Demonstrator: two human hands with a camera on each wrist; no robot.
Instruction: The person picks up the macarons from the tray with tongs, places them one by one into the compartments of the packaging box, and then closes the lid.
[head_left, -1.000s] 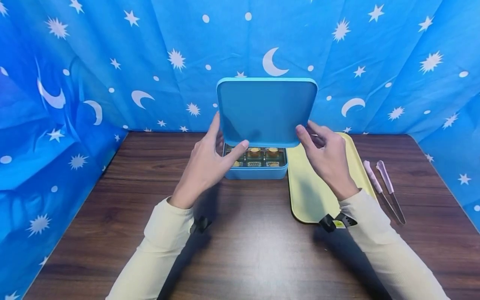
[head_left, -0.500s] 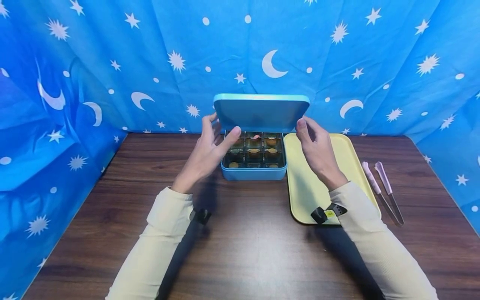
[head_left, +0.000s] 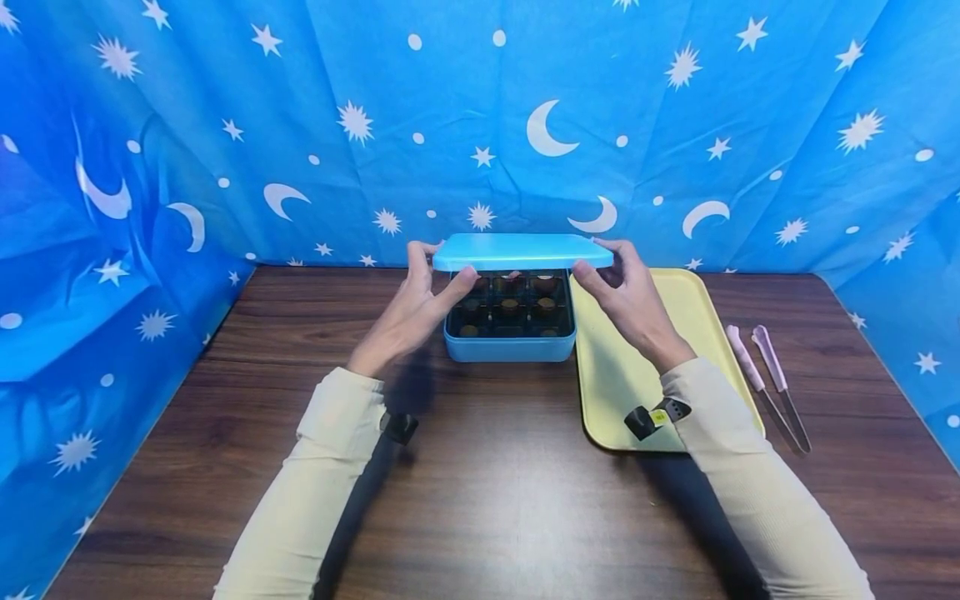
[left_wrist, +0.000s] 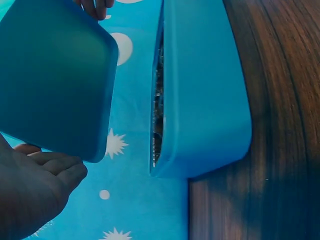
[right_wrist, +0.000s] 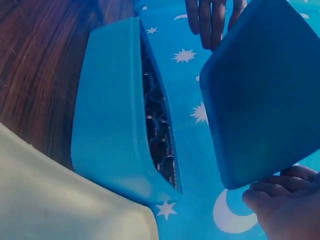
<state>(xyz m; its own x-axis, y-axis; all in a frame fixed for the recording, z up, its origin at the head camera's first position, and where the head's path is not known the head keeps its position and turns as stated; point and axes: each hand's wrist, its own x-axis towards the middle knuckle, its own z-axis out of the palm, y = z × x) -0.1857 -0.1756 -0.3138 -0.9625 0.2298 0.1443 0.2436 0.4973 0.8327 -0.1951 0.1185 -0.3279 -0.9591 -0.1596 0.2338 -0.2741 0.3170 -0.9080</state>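
Observation:
A blue box lid [head_left: 522, 252] is held between both hands above the open blue box [head_left: 510, 349]. My left hand [head_left: 411, 315] grips the lid's left edge, thumb at the near corner. On the other side my right hand [head_left: 637, 304] grips the right edge the same way. Inside the box a dark divided tray holds several small round brown pieces [head_left: 509, 307]; its far part lies under the lid. Both wrist views show a gap between the lid [left_wrist: 55, 80] and the box rim, and the lid's underside [right_wrist: 265, 100] faces the camera.
A yellow tray [head_left: 611, 417] lies right of the box, partly beneath the right forearm. Tongs with pink handles [head_left: 772, 358] rest farther right on the dark wooden table [head_left: 480, 500]. Blue cloth [head_left: 360, 75] with moons and stars hangs behind and at the sides.
The lid has come down toward the box and tipped from near upright to nearly flat, its top now showing. Both hands have kept hold of it and lowered slightly.

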